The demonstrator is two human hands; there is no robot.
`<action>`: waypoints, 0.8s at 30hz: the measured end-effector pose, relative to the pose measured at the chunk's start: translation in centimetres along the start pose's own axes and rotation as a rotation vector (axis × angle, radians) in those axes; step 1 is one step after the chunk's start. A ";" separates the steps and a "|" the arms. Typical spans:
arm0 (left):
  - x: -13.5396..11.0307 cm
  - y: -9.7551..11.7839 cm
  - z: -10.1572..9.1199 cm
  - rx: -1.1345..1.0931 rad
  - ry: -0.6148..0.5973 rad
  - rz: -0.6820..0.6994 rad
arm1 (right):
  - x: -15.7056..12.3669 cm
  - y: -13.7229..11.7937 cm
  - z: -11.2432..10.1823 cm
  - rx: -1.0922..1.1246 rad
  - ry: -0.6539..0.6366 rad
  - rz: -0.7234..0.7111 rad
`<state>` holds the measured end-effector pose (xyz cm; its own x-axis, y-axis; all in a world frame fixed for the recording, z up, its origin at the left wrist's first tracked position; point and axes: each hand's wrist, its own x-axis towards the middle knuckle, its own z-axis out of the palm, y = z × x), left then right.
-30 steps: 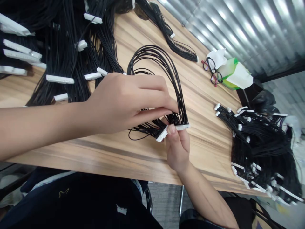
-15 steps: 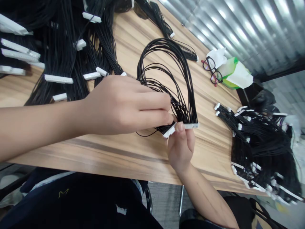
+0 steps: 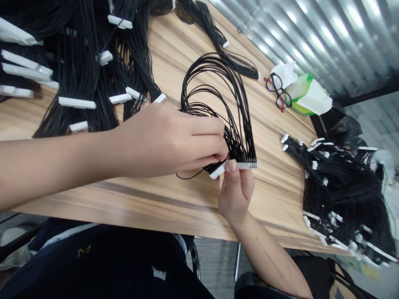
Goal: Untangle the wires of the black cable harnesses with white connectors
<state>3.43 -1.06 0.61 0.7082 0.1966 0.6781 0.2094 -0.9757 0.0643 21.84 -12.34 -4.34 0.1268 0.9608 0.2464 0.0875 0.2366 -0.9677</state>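
Observation:
A black wire harness (image 3: 218, 62) arches in a loop above the table, between my two hands. Its white connector (image 3: 247, 165) is pinched between the thumb and fingers of my right hand (image 3: 236, 187). Closed over the wires beside a second, tilted white connector (image 3: 217, 171) is my left hand (image 3: 174, 141), its fingertips partly hidden. The two connectors lie close together near my right thumb. One loose wire curves out below my left hand.
Piled harnesses with white connectors (image 3: 77, 103) cover the table's left side. Another heap (image 3: 346, 187) lies at the right edge. Glasses (image 3: 283, 99) and a green-white tissue pack (image 3: 307, 95) sit by the corrugated metal panel (image 3: 299, 29). More wires (image 3: 212, 29) lie at the back.
Both hands keep their hold on the harness. My left hand has shifted slightly right and down, and the connectors and wire loop have moved slightly left.

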 end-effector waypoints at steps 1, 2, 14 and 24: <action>0.0 0.0 0.1 -0.005 -0.010 -0.010 | -0.1 0.1 -0.1 -0.012 -0.006 -0.015; 0.0 0.1 0.1 0.005 -0.015 -0.016 | -0.1 0.3 -0.2 -0.020 -0.004 -0.030; -0.2 -0.1 0.5 0.155 -0.009 0.097 | 0.0 0.4 -0.2 -0.118 -0.008 -0.036; -0.3 0.0 0.5 0.061 0.064 0.070 | 0.8 -0.5 -0.2 -0.042 0.045 0.104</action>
<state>3.53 -1.06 0.00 0.6786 0.1195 0.7247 0.2029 -0.9788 -0.0286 22.10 -11.72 -3.67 0.1813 0.9723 0.1476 0.1128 0.1286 -0.9853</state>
